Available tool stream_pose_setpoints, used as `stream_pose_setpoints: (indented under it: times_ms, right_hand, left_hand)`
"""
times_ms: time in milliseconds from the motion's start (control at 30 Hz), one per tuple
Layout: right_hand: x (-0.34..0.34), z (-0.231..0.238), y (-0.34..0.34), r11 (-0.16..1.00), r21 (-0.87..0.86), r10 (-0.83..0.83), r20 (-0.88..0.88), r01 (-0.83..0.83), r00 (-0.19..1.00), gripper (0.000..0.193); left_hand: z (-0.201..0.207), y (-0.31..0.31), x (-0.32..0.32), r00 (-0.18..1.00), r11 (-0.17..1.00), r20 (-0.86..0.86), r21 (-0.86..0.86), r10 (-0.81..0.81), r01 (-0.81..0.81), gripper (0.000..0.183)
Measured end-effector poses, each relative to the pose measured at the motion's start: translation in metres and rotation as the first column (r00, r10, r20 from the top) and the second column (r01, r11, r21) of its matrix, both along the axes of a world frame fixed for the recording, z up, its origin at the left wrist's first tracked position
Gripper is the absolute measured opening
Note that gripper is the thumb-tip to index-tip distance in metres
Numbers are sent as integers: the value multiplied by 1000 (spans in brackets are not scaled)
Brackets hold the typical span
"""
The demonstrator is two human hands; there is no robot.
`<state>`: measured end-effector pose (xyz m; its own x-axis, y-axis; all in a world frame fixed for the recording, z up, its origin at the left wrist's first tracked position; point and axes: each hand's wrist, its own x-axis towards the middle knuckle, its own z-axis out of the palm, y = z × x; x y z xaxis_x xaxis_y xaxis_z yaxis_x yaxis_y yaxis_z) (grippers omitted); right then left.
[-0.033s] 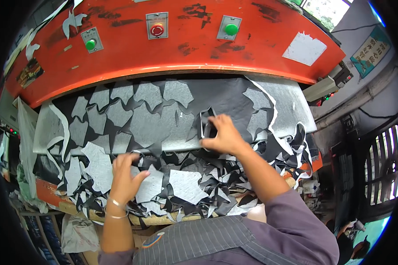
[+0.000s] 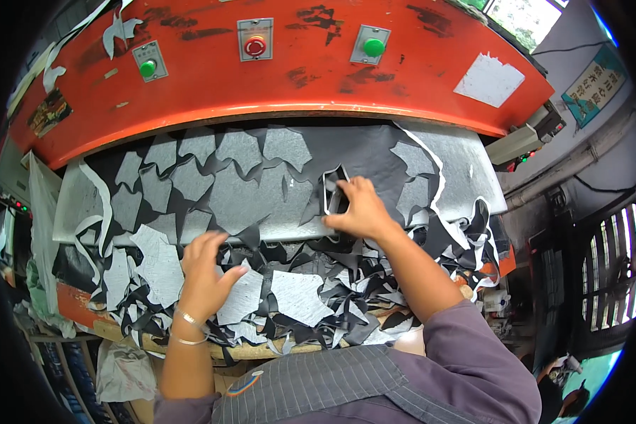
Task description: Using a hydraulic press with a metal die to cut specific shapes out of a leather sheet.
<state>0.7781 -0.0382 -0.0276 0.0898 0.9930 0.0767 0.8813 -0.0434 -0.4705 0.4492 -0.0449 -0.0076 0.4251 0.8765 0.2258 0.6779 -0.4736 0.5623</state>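
Observation:
My right hand [image 2: 364, 212] grips the near end of a metal cutting die [image 2: 326, 194], its thumb and fingers on the rim. The die stands upright on a black sheet of material [image 2: 364, 145]; its outline is partly hidden by the hand. To its left, star-edged openings in the sheet show the grey pad [image 2: 247, 198] beneath. My left hand [image 2: 206, 275] hovers with fingers apart and nothing in them, over the near edge. Close below it lie pale cut pieces [image 2: 239, 297] and another cut piece [image 2: 299, 295].
A red machine beam [image 2: 318, 85] spans the far side, with a red button [image 2: 255, 46] and two green ones, the right one [image 2: 373, 47] included. Black and white scraps [image 2: 353, 304] heap along the near ledge. Pale trim strips [image 2: 482, 233] hang at the right.
The die and my right hand have shifted slightly away from me. My left hand has lifted a little and its fingers now stretch farther forward.

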Motion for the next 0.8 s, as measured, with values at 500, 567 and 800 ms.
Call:
stream_pose_setpoints:
  times_ms: [500, 567, 800]
  right_hand:
    - [57, -53, -8, 985, 71, 155, 72, -160, 985, 94]
    - [61, -50, 0, 981, 66, 177, 78, -183, 981, 91]
    - [64, -51, 5, 974, 56, 220, 28, -221, 975, 91]
  left_hand:
    - [-92, 70, 160, 979, 987, 131, -20, -156, 160, 61]
    - [-92, 75, 161, 975, 985, 149, -15, -166, 170, 59]
    - [-92, 75, 158, 972, 984, 169, -43, -162, 171, 58]
